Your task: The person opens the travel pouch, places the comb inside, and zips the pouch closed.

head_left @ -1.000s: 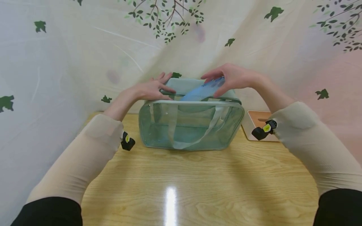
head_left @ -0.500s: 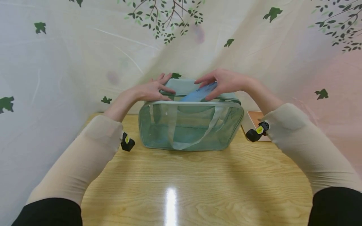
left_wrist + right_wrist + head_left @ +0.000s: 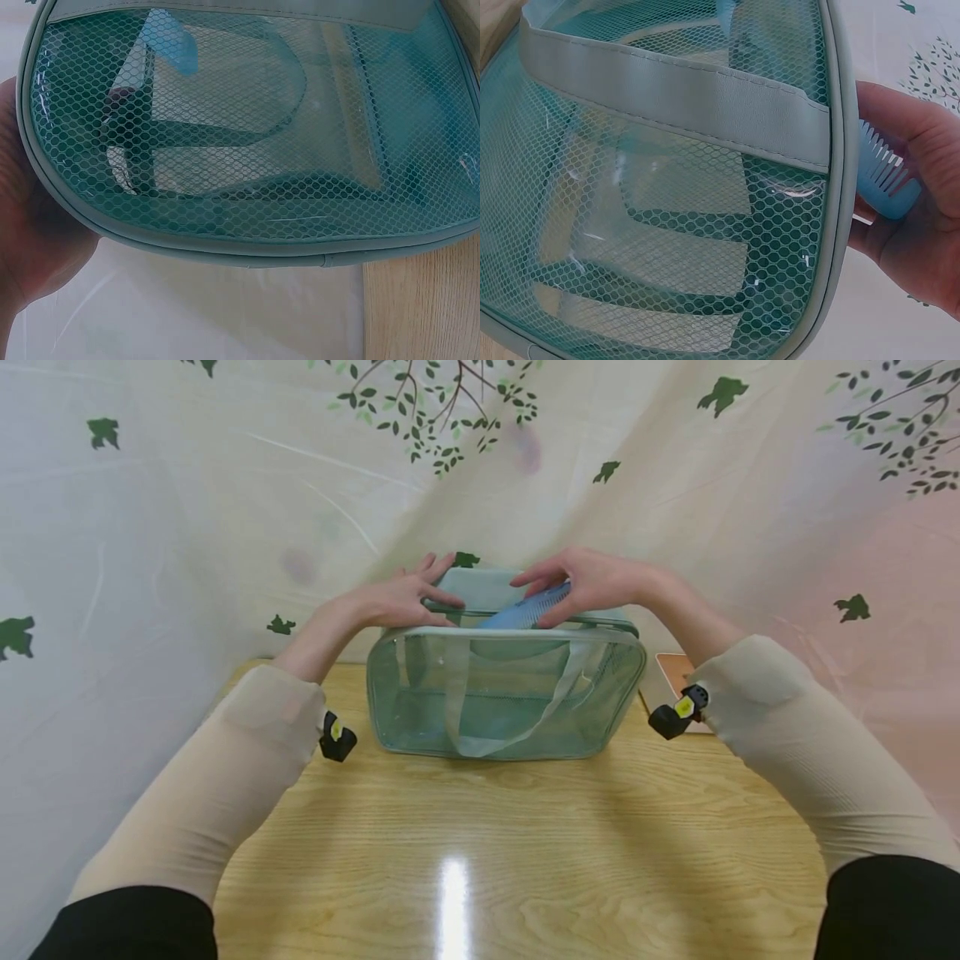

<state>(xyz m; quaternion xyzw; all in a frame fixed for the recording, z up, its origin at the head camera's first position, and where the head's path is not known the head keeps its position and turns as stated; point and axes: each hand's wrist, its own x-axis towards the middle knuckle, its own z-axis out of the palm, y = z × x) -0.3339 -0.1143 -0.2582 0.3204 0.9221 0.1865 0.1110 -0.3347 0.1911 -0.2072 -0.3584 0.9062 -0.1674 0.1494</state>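
Observation:
A translucent green wash bag (image 3: 510, 697) stands on the table in the head view, its zipped top open and one strap hanging down the front. My right hand (image 3: 592, 583) pinches a blue comb (image 3: 513, 612) by one end over the opening. The comb slants down to the left, its lower end inside the bag. Comb teeth (image 3: 881, 161) show beside the palm in the right wrist view. My left hand (image 3: 397, 599) rests at the opening's left end, fingers spread and fairly straight. In the left wrist view, mesh and the bag's rim hide most of its fingers.
A flat case or box with an orange panel (image 3: 675, 670) lies right of the bag, partly behind my right sleeve. The wooden table (image 3: 517, 843) stretches toward me. A leaf-patterned curtain (image 3: 300, 485) hangs close behind the bag.
My right hand has moved left and slightly down with the comb, which sits lower in the opening. The left hand and the bag have stayed put.

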